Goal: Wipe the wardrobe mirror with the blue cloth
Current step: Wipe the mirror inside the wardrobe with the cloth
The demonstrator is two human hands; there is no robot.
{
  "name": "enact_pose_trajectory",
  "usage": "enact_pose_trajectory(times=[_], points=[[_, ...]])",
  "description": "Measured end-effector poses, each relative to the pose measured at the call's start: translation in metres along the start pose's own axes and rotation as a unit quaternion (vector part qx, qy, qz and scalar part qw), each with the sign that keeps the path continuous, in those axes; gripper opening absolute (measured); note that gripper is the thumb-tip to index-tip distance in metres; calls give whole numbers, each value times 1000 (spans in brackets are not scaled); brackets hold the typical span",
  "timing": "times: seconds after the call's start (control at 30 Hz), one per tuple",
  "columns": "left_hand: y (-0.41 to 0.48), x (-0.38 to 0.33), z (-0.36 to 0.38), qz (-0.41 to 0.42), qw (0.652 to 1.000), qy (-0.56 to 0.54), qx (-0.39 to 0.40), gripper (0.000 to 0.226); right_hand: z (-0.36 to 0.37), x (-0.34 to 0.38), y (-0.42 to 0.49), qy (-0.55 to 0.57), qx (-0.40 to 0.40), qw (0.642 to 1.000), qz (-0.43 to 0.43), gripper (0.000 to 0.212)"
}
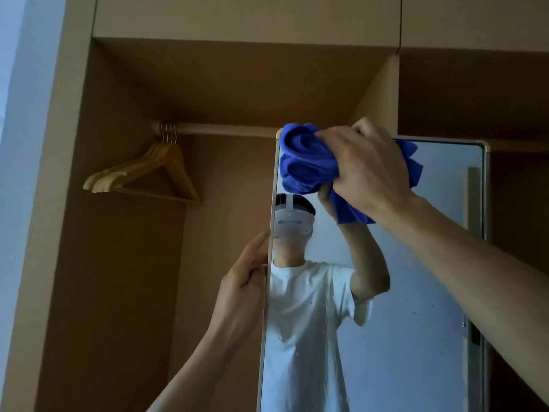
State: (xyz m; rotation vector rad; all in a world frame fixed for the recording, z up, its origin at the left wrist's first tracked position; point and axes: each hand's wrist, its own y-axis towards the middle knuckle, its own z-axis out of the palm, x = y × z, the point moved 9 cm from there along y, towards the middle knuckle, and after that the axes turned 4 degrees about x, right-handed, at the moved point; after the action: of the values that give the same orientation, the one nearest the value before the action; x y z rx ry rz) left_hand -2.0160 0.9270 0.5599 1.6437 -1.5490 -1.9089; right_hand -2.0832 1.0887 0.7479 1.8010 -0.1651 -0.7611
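Open wardrobe (133,278), top-left corner of the mirror (416,292): your right hand (368,171) grips the bunched blue cloth (306,162) against the glass while your left hand (240,289) clasps its left edge; wiping looks barely begun, so sweep across and downward next.

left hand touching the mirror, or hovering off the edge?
Touching. The head view shows the left hand with its fingers pressed against the left frame edge of the mirror, with no gap between them.
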Motion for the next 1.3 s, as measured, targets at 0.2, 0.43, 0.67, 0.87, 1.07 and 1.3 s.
enact_pose_trajectory(times=[0.2,0.43,0.67,0.87,1.07,1.3], points=[[1,5,0,-2,999,-43,-7,65,15,50,-42,10,40,996,-79,48],[-2,3,2,-2,994,-113,-6,43,40,88,-109,27,98,978,-179,47],[-2,10,3,-63,996,-66,26,67,11,35,-12,-32,24,997,-69,49],[-2,12,-1,-65,996,-55,27,69,10,22,1,10,20,999,-23,54],[-2,17,-2,-74,994,-77,15,42,27,60,-87,57,70,989,-116,50],[-7,18,6,-118,990,-63,41,35,42,85,-157,53,111,974,-191,44]])
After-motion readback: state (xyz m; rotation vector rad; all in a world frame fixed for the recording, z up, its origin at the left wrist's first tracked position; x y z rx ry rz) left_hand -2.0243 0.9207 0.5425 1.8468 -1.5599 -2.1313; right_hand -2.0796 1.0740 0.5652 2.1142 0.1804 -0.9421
